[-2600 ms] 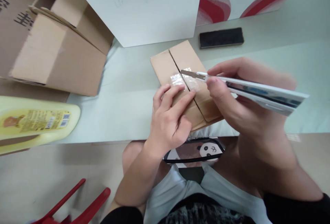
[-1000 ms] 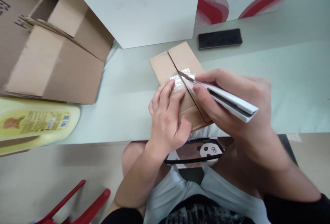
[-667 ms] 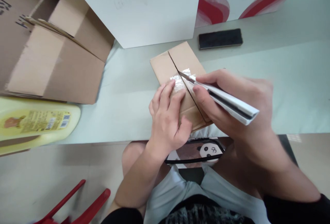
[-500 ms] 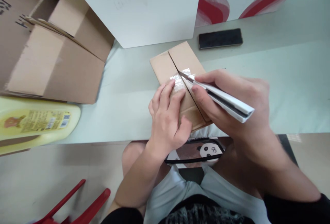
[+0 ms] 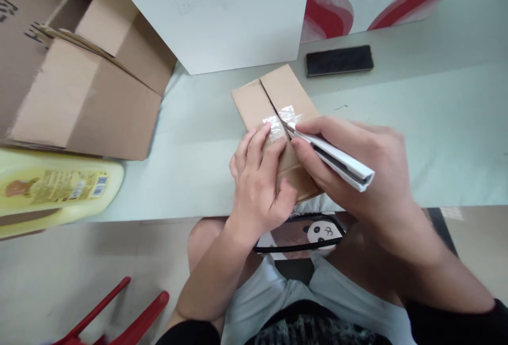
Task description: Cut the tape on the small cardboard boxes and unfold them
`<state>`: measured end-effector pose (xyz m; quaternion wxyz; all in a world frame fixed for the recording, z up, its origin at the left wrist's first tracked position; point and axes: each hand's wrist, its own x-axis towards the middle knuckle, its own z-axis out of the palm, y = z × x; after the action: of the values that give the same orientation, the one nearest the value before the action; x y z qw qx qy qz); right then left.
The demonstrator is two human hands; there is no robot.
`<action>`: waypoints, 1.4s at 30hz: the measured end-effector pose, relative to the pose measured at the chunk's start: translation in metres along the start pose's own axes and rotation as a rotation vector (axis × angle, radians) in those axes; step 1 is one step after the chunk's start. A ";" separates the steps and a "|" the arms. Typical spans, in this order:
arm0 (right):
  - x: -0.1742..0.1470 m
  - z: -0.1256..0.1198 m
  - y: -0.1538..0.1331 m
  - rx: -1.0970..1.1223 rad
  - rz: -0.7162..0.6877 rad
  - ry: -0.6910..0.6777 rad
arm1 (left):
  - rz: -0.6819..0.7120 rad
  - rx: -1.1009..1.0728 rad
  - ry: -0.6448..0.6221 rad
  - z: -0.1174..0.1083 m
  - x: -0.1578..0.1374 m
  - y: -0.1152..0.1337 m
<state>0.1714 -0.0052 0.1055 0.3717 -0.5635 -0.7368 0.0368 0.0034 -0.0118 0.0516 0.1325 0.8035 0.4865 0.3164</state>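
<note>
A small cardboard box point(image 5: 254, 102) lies at an angle on the table, a dark seam running along its top. Clear tape point(image 5: 273, 128) crosses that seam and looks parted there. My left hand point(image 5: 257, 186) rests on the box's near left part, fingers spread over the cardboard and fingertips at the tape's edge. In my right hand point(image 5: 365, 160) is a white utility knife point(image 5: 337, 157), gripped between thumb and fingers. Its blade is out, with the tip at the seam by the tape. My right hand hides the box's near right corner.
Behind the box stand a white panel or carton point(image 5: 222, 17) and a red-and-white carton point(image 5: 369, 1). A phone point(image 5: 339, 61) lies at the back. Larger cardboard boxes point(image 5: 115, 107) and a yellow bottle point(image 5: 59, 189) are at left. A red plastic piece of furniture point(image 5: 143, 316) stands below.
My right hand has drawn the knife slightly toward me along the seam, its tip shifting from the tape's far edge to nearer its middle. My left hand and the box have hardly moved.
</note>
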 end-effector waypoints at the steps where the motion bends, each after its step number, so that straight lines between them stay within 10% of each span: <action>1: 0.000 0.000 0.000 0.005 0.003 0.001 | -0.001 0.001 0.000 0.000 0.000 0.000; 42: -0.001 -0.027 -0.006 0.056 0.056 -0.068 | -0.018 0.001 -0.007 -0.001 0.001 0.004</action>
<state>0.1821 -0.0176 0.1274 0.3609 -0.5717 -0.7317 0.0868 0.0059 -0.0135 0.0545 0.1365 0.8003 0.4934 0.3122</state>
